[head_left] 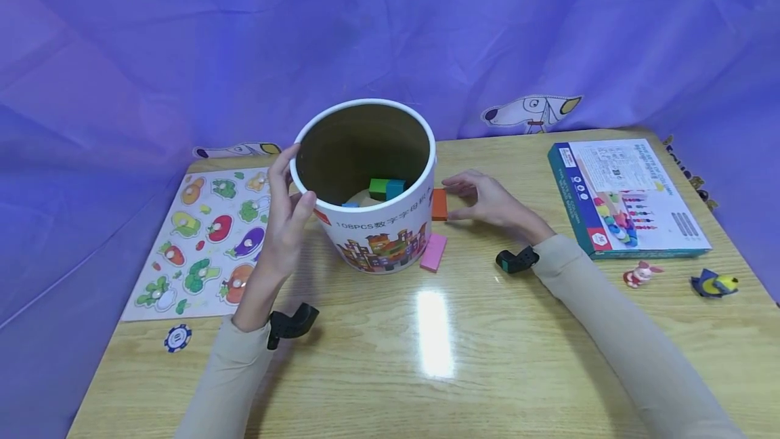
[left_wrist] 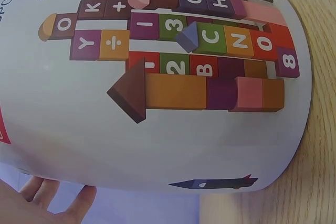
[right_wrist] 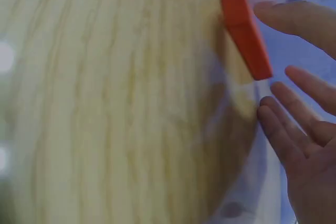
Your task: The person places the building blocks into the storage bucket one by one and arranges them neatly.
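Note:
A large white bucket (head_left: 380, 236) with printed block pictures stands on the table, and a few blocks lie inside, one green (head_left: 378, 188) and one blue (head_left: 395, 189). My left hand (head_left: 285, 225) holds the bucket at its left rim, thumb toward the front and fingers farther back. In the left wrist view, fingers (left_wrist: 79, 205) show beside the bucket's printed wall. An orange-red block (right_wrist: 245, 32) is just right of the bucket. Around its near end, my right hand (head_left: 487, 200) has thumb and fingers spread apart, not gripping it. A pink block (head_left: 433, 253) lies in front of the bucket's right side.
A vegetable puzzle board (head_left: 201, 236) lies at left, with a poker chip (head_left: 178, 338) below it. On the right are a boxed set (head_left: 627, 198), a small pink pig figure (head_left: 641, 274) and a blue-yellow toy (head_left: 714, 284). A purple cloth (head_left: 390, 32) hangs behind the table.

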A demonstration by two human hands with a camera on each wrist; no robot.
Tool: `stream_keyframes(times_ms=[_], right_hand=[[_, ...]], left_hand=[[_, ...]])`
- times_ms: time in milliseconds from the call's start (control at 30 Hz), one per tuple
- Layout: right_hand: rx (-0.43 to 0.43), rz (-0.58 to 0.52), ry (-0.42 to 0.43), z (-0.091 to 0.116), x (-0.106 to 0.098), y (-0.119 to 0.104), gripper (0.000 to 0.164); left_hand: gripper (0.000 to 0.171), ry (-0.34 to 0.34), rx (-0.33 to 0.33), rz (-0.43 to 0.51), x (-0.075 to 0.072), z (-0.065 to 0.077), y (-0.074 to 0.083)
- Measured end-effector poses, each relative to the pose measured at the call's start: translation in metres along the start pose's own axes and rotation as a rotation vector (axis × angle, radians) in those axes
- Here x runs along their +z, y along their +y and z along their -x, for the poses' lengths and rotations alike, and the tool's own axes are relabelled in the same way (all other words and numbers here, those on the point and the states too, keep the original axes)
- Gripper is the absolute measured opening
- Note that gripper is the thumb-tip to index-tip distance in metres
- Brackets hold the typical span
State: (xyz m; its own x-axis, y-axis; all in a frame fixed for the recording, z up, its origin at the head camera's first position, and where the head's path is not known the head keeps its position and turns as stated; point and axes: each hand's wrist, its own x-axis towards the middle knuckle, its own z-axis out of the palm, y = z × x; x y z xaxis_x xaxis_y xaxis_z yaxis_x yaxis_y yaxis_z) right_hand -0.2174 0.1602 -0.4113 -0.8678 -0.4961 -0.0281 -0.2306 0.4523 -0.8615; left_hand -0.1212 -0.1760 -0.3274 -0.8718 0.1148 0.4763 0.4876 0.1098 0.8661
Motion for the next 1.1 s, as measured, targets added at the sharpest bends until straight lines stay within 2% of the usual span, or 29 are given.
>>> stream_keyframes(times_ms=[233,433,600,700,833,933,1100], right_hand=[[0.021,0.091,-0.004,-0.007,0.009,-0.001,0.077],[-0.007,0.163,0.018,-0.009,0.014,0.000,0.070],[0.016,0.153,0.025,-0.003,0.011,0.002,0.067],[0.037,0.113,0.031,0.002,0.001,0.004,0.067],[0.038,0.043,0.097,0.011,-0.024,-0.003,0.067],[-0.017,0.038,0.191,0.017,-0.045,-0.020,0.065],[-0.165,0.101,0.327,0.028,-0.072,-0.066,0.063]], left_hand=[[0.068,-0.004,0.016,0.003,0.001,0.001,-0.002],[0.068,-0.002,0.014,0.011,0.002,0.002,-0.003],[0.068,-0.005,-0.005,0.007,0.003,0.002,-0.003],[0.068,-0.006,-0.007,0.001,0.004,0.002,-0.003],[0.068,-0.007,-0.007,0.000,0.004,0.002,-0.002],[0.068,-0.003,-0.004,-0.003,0.004,0.002,-0.002],[0.068,0.000,0.013,-0.013,0.004,0.001,0.000]])
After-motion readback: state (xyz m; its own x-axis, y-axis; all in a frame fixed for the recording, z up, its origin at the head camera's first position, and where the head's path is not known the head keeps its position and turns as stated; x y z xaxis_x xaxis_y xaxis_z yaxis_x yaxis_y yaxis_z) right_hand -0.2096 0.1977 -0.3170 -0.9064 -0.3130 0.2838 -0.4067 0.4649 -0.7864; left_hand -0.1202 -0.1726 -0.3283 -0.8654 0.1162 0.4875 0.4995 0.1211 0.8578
